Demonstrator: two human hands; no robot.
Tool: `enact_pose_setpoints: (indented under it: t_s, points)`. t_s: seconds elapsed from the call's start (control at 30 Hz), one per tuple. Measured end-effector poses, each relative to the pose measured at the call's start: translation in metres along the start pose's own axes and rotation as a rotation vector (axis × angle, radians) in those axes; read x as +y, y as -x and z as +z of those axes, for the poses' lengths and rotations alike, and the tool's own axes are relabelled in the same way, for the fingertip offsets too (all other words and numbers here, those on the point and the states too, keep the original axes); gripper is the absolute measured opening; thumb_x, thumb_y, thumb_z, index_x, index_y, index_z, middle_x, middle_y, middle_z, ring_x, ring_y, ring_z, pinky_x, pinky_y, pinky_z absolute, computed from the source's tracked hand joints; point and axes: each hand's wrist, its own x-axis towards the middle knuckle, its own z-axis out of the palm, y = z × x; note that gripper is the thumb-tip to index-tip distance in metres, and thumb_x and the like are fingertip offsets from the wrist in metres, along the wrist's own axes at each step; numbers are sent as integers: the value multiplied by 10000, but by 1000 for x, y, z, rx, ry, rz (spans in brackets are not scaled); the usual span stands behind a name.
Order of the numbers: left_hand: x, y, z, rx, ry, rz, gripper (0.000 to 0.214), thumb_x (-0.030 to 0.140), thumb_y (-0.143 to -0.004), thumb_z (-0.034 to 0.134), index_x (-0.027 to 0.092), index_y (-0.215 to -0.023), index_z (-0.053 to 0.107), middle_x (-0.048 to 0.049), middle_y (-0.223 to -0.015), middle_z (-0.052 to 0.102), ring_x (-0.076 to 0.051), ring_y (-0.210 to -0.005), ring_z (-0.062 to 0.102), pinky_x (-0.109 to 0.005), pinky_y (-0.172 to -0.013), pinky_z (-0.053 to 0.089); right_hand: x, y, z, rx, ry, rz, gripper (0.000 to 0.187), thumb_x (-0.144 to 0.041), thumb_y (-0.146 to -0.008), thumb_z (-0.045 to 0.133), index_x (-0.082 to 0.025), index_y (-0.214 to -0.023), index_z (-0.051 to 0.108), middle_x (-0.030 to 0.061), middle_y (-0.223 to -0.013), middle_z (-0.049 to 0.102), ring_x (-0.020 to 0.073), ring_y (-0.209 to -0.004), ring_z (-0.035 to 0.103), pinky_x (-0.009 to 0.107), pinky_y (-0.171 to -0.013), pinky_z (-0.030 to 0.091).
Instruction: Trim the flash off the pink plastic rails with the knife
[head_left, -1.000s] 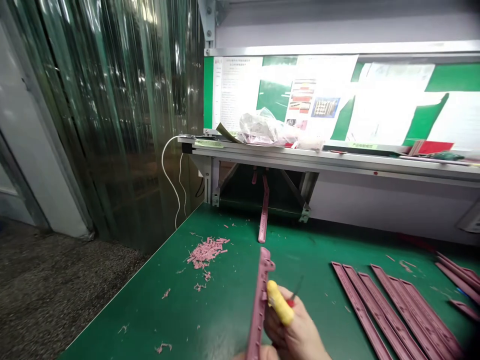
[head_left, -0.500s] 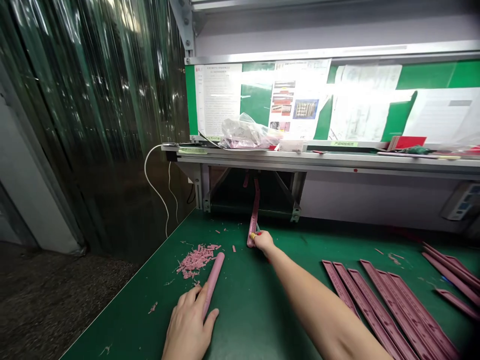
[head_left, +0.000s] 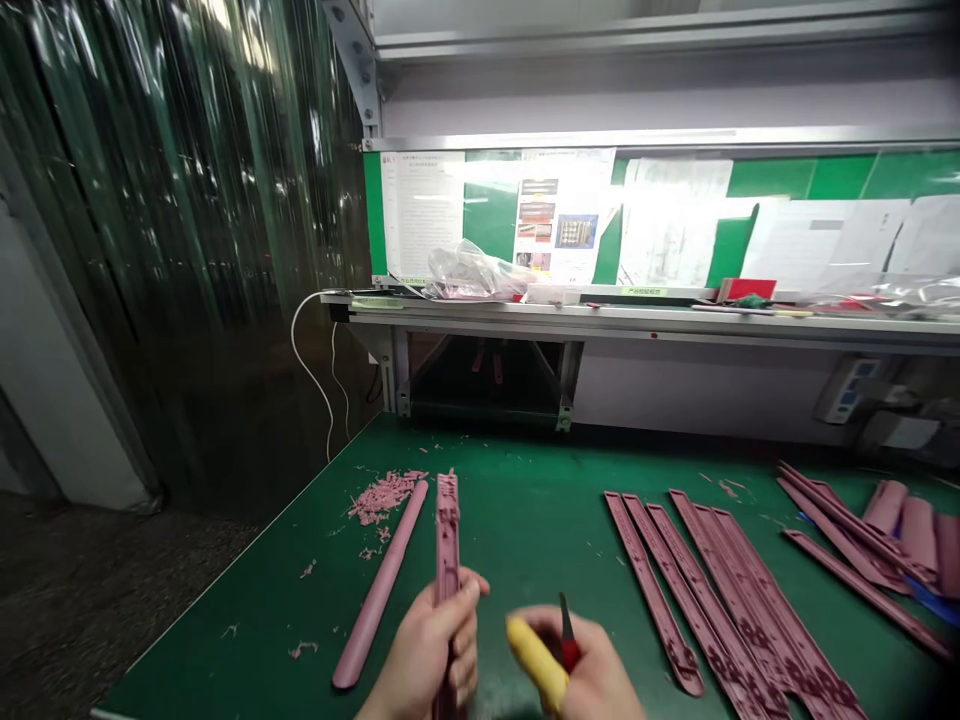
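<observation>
Just now the left hand held a smooth pink rod, and the right hand was far off at the back of the table, by a long pink plastic strip. Now things have swapped. The left hand (head_left: 427, 640) holds the pink plastic strip (head_left: 448, 540), and the smooth pink rod (head_left: 379, 585) lies on the green table top (head_left: 525, 520) at 10 o'clock from that hand. Both hands are now close together, near the front edge of the table.

The left fingers are wrapped tight around the strip. It stands almost straight up, with its top at 12 o'clock and its low end going down out of view. Its face is bumpy, with small ridges and notches.

The right hand (head_left: 581, 668) sits just beside it at 3 o'clock. Its fingers curl around the yellow handle of a small knife (head_left: 534, 662), and the dark blade points up. I cannot see every finger on that hand.

A heap of pink shavings (head_left: 382, 497) lies at 11 o'clock. A row of long pink strips (head_left: 697, 600) lies at 2 o'clock, and more pink pieces (head_left: 847, 530) lie beyond them. A shelf (head_left: 637, 315) with a plastic bag (head_left: 469, 275) runs along the back.
</observation>
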Motion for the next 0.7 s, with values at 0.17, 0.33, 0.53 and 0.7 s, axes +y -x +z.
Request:
enact_pose_setpoints:
  t_s: [0.17, 0.33, 0.53, 0.7]
  points:
    - [-36, 34, 2, -65, 99, -80, 457, 531, -597, 790, 185, -797, 569, 118, -440, 306, -28, -352, 234, -173, -385, 216, -21, -7, 24, -29, 56, -187, 299, -450, -725, 730, -151, -733, 722, 16, -693, 590, 150, -653, 490, 245, -597, 386]
    - [-35, 55, -25, -32, 141, -111, 552, 682, -621, 684, 164, -779, 575, 125, -434, 277, 3, -351, 129, -162, -379, 125, -11, -28, 38, -190, -3, -115, 390, -490, -803, 618, -130, -669, 685, -21, -528, 516, 110, -502, 426, 227, -498, 355]
    - [-38, 82, -76, 88, 58, -17, 501, 596, -778, 598, 245, -1136, 588, 3, -746, 615, -41, -417, 439, -169, -375, 254, -8, -35, -1, -224, 61, -75, 321, -444, -835, 604, -172, -941, 737, 21, -785, 627, 144, -659, 483, 262, -643, 403]
    - [-20, 105, -107, -160, -269, 97, 377, 484, -813, 625, 281, -1122, 701, -65, -916, 689, -161, -741, 612, -252, -641, 480, -27, 29, -14, -326, 25, -55, 355, -475, -852, 610, -284, -1139, 697, 41, -953, 609, 184, -842, 537, 311, -817, 425]
